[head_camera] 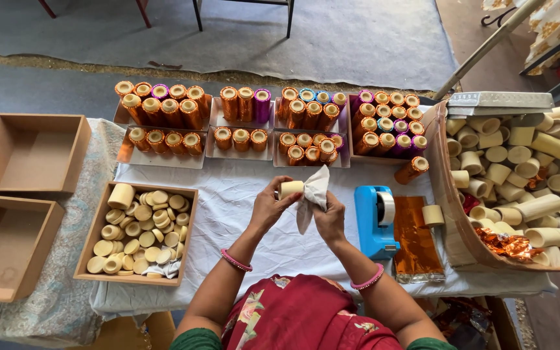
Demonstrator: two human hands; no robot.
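Left hand [268,209]: we see fingers closed around the small cream tube [290,188], above the white sheet
Right hand [329,219]: pinches white cloth [312,194] against it
Handling: we judge tube light, stiff; hold its sides

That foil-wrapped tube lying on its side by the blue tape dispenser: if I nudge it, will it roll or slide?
The foil-wrapped tube looks round and lies tilted on the white cloth, so it would probably roll rather than slide. It leans near the basket, which may stop it. The shiny foil could be slippery to grip. It is likely light, if hollow like the plain tubes there.
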